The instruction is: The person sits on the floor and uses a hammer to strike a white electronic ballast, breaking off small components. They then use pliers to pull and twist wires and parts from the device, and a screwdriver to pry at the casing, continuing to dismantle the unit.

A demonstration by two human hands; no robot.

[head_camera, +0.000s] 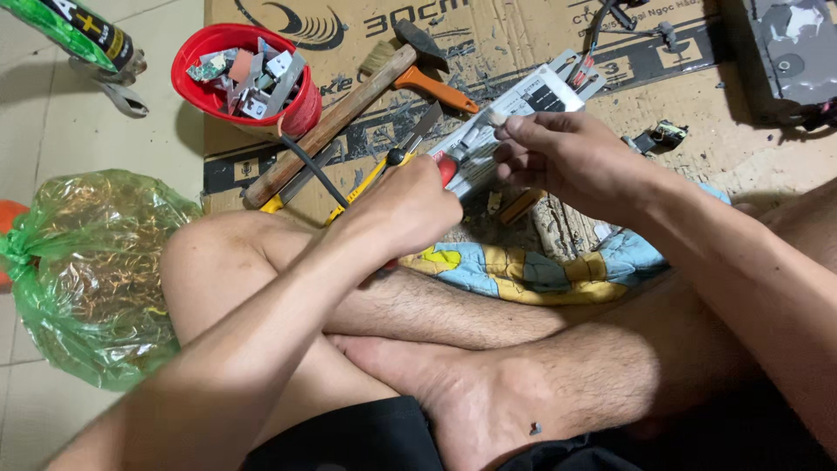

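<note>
At the far left a green plastic bag [83, 270] of tangled wire sits on the tiled floor, beside the person's bent knee. Above it a red tub [235, 83] holds small scrap parts. A wooden-handled hammer [349, 109] lies slantwise on the cardboard [523, 26] just right of the tub, with an orange-handled tool [433, 90] beside its head.

The left hand [401, 209] is closed in a fist around a red-handled tool [446, 167], only a bit of the handle showing past the knuckles; what kind of tool it is cannot be told. Its tip meets a white metal casing [510, 118] that lies tilted on the cardboard in front of the crossed legs. The right hand [567, 161] pinches the casing's near edge between thumb and fingers, holding it fast.

Beneath both hands a patterned cloth [523, 270] in blue and yellow lies against the shin. At the far right corner lies a grey metal box [798, 52].
</note>
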